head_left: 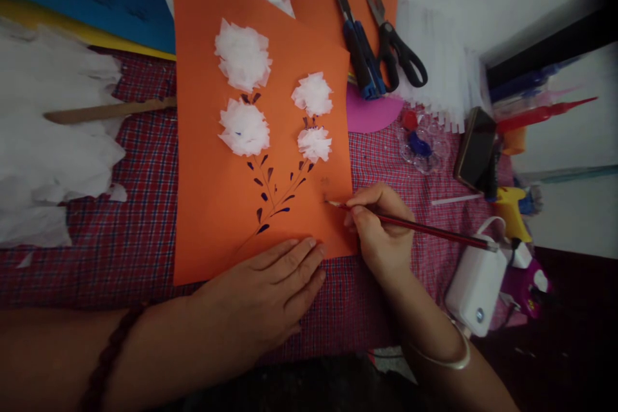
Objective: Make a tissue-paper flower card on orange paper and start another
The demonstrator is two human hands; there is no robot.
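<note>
An orange paper sheet [212, 206] lies on the red checked cloth [135, 232]. Several white tissue flowers [243, 55] are stuck on it, above dark blue painted stems and leaves [273, 190]. My left hand [270, 290] lies flat with fingers stretched out on the sheet's lower edge. My right hand [379, 232] pinches a thin red-handled paintbrush [425, 228]. The brush tip touches the sheet near its right edge.
A blue box cutter [360, 51] and black scissors [398, 45] lie at the top right beside a clear paint palette [422, 141]. A phone [476, 148], a white device [476, 286] and a glue gun [512, 209] crowd the right. White tissue [48, 141] piles at the left.
</note>
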